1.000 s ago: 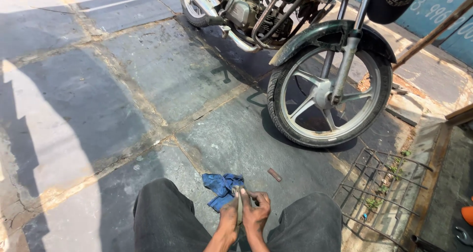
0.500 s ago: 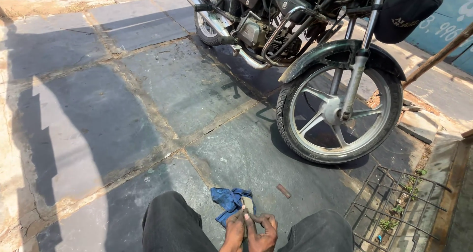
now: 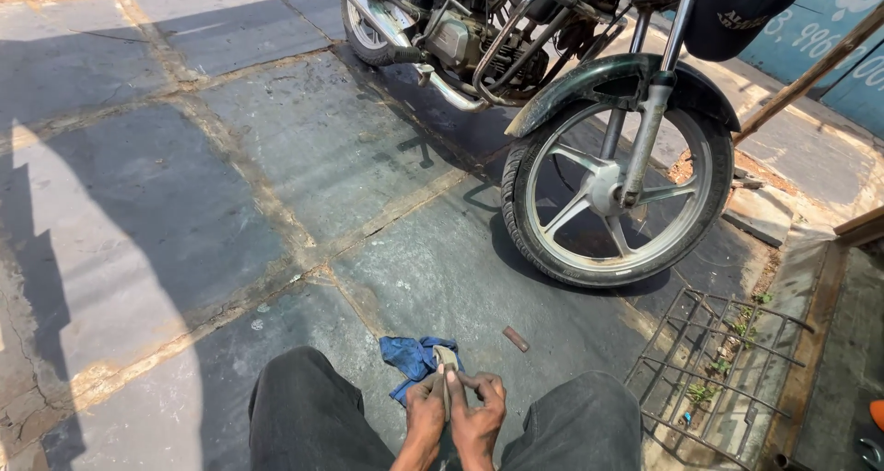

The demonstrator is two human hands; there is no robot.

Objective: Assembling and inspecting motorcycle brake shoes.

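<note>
Between the knees, seen from the head camera, the left hand [image 3: 425, 414] and right hand [image 3: 481, 407] pinched closed on a small flat metal piece [image 3: 447, 365] above the blue rag [image 3: 412, 359]; steady, short strokes would suit.

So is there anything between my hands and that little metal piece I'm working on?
Nothing visible. Both the left hand and the right hand already grip the small metal piece directly, above the blue cloth on the stone floor. The small brown stub lies apart.
</note>
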